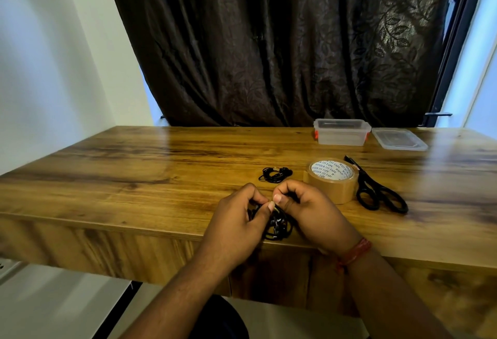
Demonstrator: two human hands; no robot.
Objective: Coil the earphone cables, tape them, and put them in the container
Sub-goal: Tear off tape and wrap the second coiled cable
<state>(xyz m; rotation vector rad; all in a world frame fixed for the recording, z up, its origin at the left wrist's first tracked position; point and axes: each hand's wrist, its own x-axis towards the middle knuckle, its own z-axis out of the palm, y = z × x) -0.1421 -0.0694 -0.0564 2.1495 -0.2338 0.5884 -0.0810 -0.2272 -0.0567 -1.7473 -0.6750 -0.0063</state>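
My left hand [236, 217] and my right hand [306, 209] meet near the front edge of the wooden table [134, 171], both pinching a coiled black earphone cable [277, 227] that hangs between them. Thumbs and forefingers touch at the top of the coil; whether tape is on it is too small to tell. A second black earphone coil [274, 174] lies on the table just beyond my hands. A roll of brown tape [333, 180] stands to the right of my right hand. The clear plastic container [341, 132] sits open at the back right.
Black scissors [376, 190] lie right of the tape roll. The container's clear lid [399, 138] lies flat beside the container. A dark curtain [269, 42] hangs behind the table. A white wall is on the left.
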